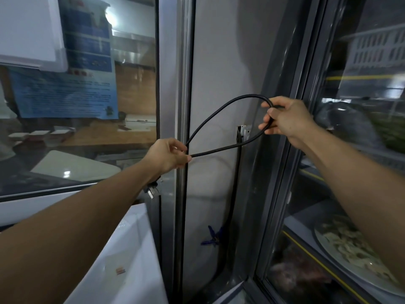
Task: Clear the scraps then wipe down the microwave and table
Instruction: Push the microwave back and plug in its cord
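Two hands hold one black cable in a loop — left hand pinching both strands, right hand gripping the bend; the white microwave sits near-left, its blue poster writing unreadable.

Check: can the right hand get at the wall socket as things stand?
Probably not yet: the right hand is beside the socket with nothing between them, but its fingers grip the looped cord, which the left hand also pinches.

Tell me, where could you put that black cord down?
Free: the white top at lower left, bare except a small sticker. Crowded: both hands, left and right, hold the black cord looped before the grey wall, beside the dish-filled glass case.
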Demonstrator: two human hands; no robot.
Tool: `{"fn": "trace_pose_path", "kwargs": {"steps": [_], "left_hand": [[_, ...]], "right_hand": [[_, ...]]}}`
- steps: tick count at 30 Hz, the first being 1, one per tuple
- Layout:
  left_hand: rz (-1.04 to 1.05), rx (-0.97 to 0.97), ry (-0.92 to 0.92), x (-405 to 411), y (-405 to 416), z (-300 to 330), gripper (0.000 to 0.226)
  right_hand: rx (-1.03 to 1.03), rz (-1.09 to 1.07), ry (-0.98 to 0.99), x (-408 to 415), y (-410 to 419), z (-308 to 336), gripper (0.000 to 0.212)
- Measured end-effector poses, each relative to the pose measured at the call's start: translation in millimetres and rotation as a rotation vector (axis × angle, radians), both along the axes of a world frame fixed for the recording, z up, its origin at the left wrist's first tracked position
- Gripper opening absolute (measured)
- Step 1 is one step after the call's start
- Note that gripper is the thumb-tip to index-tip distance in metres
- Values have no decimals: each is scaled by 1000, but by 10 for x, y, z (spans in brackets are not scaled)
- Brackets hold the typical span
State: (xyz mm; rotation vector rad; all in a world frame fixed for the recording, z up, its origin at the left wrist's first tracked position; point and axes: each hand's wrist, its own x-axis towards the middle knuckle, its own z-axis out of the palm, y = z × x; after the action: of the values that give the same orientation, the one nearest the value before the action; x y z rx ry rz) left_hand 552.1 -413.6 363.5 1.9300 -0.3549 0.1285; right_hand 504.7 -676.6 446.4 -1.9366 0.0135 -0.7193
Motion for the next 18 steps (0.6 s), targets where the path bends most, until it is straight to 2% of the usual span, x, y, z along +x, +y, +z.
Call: {"fn": "trace_pose_path", "kwargs": {"steps": [3, 5, 7, 10, 13, 15, 18], "left_hand": [[50, 40, -7, 121, -46, -31, 60], [67, 91, -14, 197, -81, -41, 69], [58, 122, -14, 268, -102, -54, 59], [44, 143, -28, 320, -130, -86, 33], [88, 170, -94, 328, -126, -107, 21], [103, 201, -147, 320, -102, -104, 18], [99, 288, -213, 289, -39, -45, 15]], "right_hand": [[-20, -11, -22, 13, 2, -1, 25], [-41, -12, -25, 5, -20, -21, 27], [-50, -11, -30, -10, -39, -59, 29], [-60, -27, -31, -41, -53, -112, 28], [-62, -50, 1, -56, -25, -176, 22], [-231, -136, 38, -60, 20, -234, 24], [-806, -376, -71, -93, 175, -312, 69]]}}
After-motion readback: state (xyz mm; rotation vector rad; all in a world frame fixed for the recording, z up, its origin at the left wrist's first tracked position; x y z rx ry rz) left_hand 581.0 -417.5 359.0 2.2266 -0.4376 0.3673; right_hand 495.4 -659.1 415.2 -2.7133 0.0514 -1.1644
